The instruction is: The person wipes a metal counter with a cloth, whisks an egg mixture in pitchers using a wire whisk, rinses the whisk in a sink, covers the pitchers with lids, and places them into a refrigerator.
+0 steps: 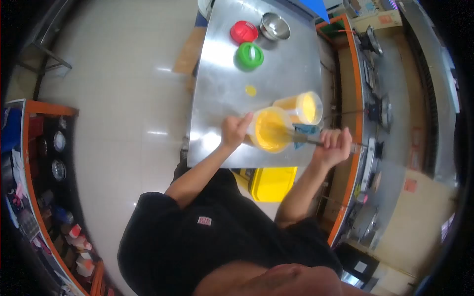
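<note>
My left hand [234, 131] is closed on the near-left rim of a clear plastic tub [253, 129] that holds yellow liquid [269, 123]. In my right hand [333, 148] is a whisk [307, 140], its wire end blurred inside the liquid and its handle sticking out to the right. A second clear tub [294, 114] with yellow contents stands right beside the first, on its far right side. Partly behind both tubs lies something flat and blue [307, 129]. A small yellow spill [251, 90] marks the table beyond the tubs.
Toward the far end of the steel table [217, 89] are a red lidded item [244, 32], a green lidded item [250, 56] and a metal bowl [275, 26]. A yellow bin [273, 184] stands below the near edge. Orange-edged shelving [52, 107] runs along the left.
</note>
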The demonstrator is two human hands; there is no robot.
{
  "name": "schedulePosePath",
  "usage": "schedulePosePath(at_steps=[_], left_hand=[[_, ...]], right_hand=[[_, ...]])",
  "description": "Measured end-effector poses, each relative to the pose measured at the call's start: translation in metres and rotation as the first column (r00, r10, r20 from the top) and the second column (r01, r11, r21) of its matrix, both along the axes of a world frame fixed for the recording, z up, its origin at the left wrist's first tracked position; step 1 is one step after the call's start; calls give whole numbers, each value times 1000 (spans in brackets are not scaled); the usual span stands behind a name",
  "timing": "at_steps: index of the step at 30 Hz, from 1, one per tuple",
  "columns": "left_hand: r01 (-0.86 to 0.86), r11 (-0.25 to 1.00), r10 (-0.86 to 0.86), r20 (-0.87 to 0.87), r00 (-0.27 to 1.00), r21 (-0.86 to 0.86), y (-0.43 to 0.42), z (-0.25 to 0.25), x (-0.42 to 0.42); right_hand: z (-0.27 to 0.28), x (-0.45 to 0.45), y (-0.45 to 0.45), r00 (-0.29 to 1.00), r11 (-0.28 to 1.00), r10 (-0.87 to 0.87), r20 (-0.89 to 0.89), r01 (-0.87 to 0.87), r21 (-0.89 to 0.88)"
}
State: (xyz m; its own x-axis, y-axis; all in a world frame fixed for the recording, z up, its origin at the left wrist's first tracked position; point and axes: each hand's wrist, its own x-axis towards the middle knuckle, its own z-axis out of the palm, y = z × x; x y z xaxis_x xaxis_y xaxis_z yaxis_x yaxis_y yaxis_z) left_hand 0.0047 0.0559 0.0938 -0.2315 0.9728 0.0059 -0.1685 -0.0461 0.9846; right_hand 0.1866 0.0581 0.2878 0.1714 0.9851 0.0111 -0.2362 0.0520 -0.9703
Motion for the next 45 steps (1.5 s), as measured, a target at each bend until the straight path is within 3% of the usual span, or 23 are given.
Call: schedulePosePath(at_steps=[3,4,6,7,8,12,14,16,19,20,21,23,25,27,29,33,36,37,39,41,43,44,45], left_hand=[[69,993,-71,-24,997,-100,-7,28,-2],[70,989,-74,-29,997,-130,-8,28,-2],[-25,1000,26,20,999,-15,-5,27,2],[-58,998,57,41,998,34,-7,28,2],[41,999,-43,-52,998,-36,-9,26,1],[126,979,-125,17,992,-163,-6,25,1],[63,994,-64,-11,998,-85,16,19,-5],[42,996,-43,-17,999,-75,-7,21,4],[81,987,-86,-31,996,-135,2,22,2],[106,983,-119,-79,990,-150,6,7,-2],[72,993,-81,-97,992,-94,20,4,-6],[73,996,-78,-114,990,-44,5,4,3],[53,996,-52,17,998,-65,15,13,5],[50,992,-40,81,996,-120,11,5,14],[61,995,-62,-18,998,-80,10,2,9],[70,990,-77,-51,996,-118,10,13,12],[96,987,-106,-79,991,-126,-2,16,9],[78,992,-88,-102,991,-102,7,15,2],[69,994,-70,-12,997,-84,-4,15,6],[71,993,-65,60,996,-94,5,13,7],[69,991,-68,7,998,-112,16,3,0],[70,988,-71,-3,997,-138,11,1,5],[39,996,-41,-28,999,-83,16,2,5]], right_hand=[[-55,-15,2,996,992,-85,-11,83,-98],[-43,-11,-7,991,996,62,118,-53,-74],[-25,-7,6,983,984,-153,101,161,-72],[-28,-10,15,990,993,-102,97,107,-51],[-31,-10,11,992,996,-71,102,77,-52],[-32,1,-5,990,998,50,134,-46,-32],[-27,0,21,967,967,-235,97,222,126],[-14,10,4,850,837,-525,47,505,209],[-42,-19,-5,982,996,-67,179,75,-42],[-15,-13,-8,959,962,-261,108,268,-52],[10,4,1,996,975,12,86,-30,220],[-26,-2,0,974,986,-164,155,158,49],[-66,-29,16,912,931,-323,253,354,-87],[-47,-15,2,893,936,-315,321,348,-49],[14,4,7,941,980,-112,319,53,190],[-53,-16,14,848,897,-431,308,368,243],[-29,-25,-4,962,989,-145,233,148,4],[-8,-5,1,976,990,-82,203,56,128],[8,18,4,988,964,-153,27,144,224],[-13,16,7,989,975,-146,-26,149,162],[-80,-4,11,997,995,-62,36,64,-79],[-45,-13,8,998,999,26,57,-23,-47],[-28,-21,15,976,983,-185,117,185,10]])
